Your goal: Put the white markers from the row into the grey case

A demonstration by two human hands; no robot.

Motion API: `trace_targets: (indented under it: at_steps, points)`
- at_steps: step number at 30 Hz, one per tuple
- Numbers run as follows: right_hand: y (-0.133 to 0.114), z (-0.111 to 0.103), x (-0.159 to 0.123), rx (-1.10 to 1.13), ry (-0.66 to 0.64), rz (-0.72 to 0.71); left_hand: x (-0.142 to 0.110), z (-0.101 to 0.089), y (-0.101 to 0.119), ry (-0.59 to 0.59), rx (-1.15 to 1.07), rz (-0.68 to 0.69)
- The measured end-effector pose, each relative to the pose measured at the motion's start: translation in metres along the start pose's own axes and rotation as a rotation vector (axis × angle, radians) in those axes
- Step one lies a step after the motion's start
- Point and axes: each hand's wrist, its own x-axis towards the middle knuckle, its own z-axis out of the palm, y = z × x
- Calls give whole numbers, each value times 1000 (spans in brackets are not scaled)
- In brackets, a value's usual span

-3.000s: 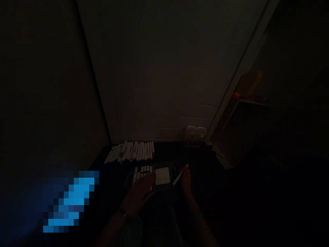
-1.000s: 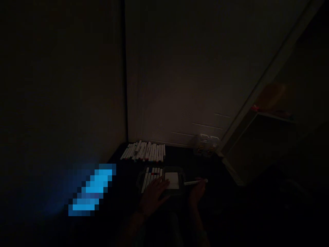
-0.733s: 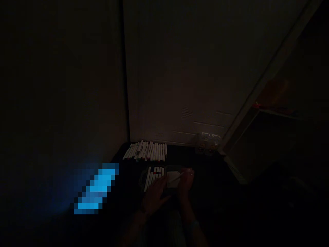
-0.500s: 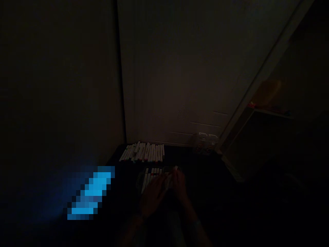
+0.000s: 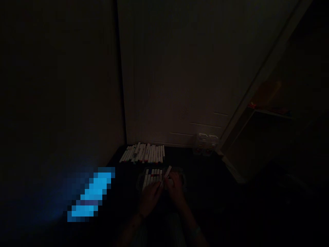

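The light is very dim. A white marker (image 5: 168, 171) is tilted between my two hands above a clear tray (image 5: 139, 181). My right hand (image 5: 175, 187) is closed around the marker's middle, its upper end sticking out past the fingers. My left hand (image 5: 151, 196) reaches in from the left, its fingers drawn together at the marker's lower end; the fingertips are hard to make out. Several white markers (image 5: 153, 175) lie side by side in the left part of the tray, some with dark or red bands. My hands hide the tray's near side.
Beyond the tray, a row of white markers (image 5: 145, 153) lies on the dark surface near the wall (image 5: 164, 85). Clear packaging (image 5: 206, 144) stands at the back right. A blurred, glowing blue screen (image 5: 94, 192) is on the left. A shelf (image 5: 272, 113) is on the right.
My hands have drawn back slightly from over the tray, uncovering more of its markers and its right side. The marker at my right hand now shows more clearly, tilted up to the right.
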Motion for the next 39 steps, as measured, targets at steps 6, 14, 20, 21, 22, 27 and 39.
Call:
trace_targets:
  at_steps: [6,14,20,21,22,27,39]
  points:
    - [2,-7,-16,30,135,180,1,-5,8,6,-16,13]
    - [3,-22,-17,62,305,232,1,-10,18,-11,-23,31]
    - [13,-14,-22,-83,223,147,-1,-9,15,9,21,68]
    - [15,-14,-25,-126,197,117,-2,-9,14,6,31,85]
    - [18,-13,-27,-160,169,90,-2,-10,14,-6,39,99]
    - [26,-12,-30,-127,172,122,-3,-15,17,-83,54,103]
    - [13,-13,-26,47,163,247,-4,-14,21,-58,37,76]
